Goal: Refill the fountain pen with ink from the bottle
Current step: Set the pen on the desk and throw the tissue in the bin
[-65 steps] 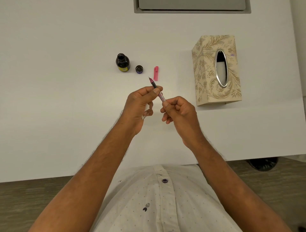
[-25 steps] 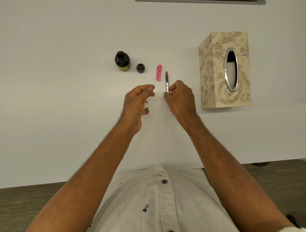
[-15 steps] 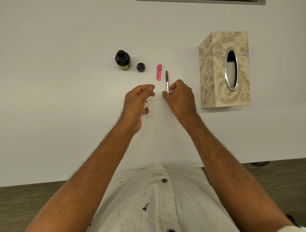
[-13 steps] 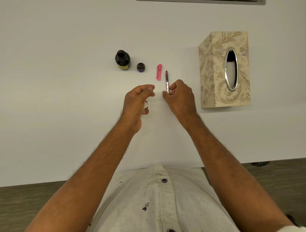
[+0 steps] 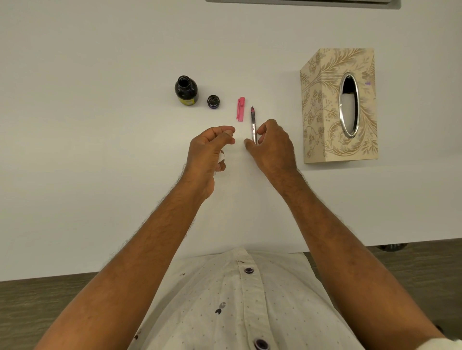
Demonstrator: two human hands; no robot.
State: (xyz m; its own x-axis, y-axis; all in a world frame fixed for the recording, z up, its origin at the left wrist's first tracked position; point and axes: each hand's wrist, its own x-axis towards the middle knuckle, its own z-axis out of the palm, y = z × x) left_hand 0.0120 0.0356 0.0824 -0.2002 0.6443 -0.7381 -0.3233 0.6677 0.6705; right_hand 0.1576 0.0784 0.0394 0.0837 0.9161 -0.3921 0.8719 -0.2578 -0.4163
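Note:
The uncapped fountain pen (image 5: 253, 122) lies on the white table (image 5: 100, 162), nib pointing away from me, just right of its pink cap (image 5: 240, 109). My right hand (image 5: 273, 146) is curled round the pen's rear end, thumb on the left and fingers on the right. My left hand (image 5: 210, 150) hovers left of it, fingers curled round a small white scrap (image 5: 222, 156) in the palm. The open ink bottle (image 5: 186, 90) stands farther back on the left, with its dark lid (image 5: 213, 102) beside it.
A cream floral tissue box (image 5: 322, 105) stands to the right of my right hand. A grey panel (image 5: 300, 1) runs along the far edge of the table. The table's near edge is just in front of my body.
Both hands held the pen in the air 2.6 s ago. My right hand has since laid it down beside the pink cap and my left hand has let it go. Over the last second, almost nothing moved.

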